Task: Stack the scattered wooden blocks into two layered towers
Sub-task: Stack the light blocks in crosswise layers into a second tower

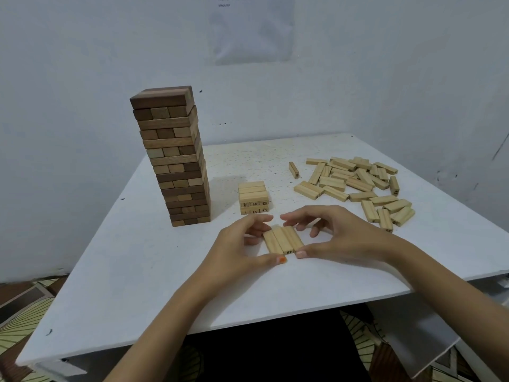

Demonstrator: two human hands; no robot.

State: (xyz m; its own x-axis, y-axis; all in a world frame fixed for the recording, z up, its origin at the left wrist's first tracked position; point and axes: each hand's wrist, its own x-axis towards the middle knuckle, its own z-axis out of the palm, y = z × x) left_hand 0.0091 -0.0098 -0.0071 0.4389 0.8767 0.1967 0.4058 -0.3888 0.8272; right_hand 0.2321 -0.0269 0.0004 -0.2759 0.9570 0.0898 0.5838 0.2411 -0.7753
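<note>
Three pale wooden blocks (283,239) lie side by side on the white table (137,285), squeezed between both hands. My left hand (242,244) holds their left side, thumb at the near end. My right hand (330,232) holds their right side, thumb at the near corner and fingers arched over the far end. Just behind stands a short tower of pale numbered blocks (254,197), a few layers high. A tall tower of darker brown blocks (173,158) stands at the left. A heap of loose pale blocks (358,186) lies scattered at the right.
One single block (294,170) lies apart, left of the heap. The table's near edge runs just in front of my forearms. A white wall rises close behind the table, with a paper sheet (253,28) on it. Patterned floor shows below.
</note>
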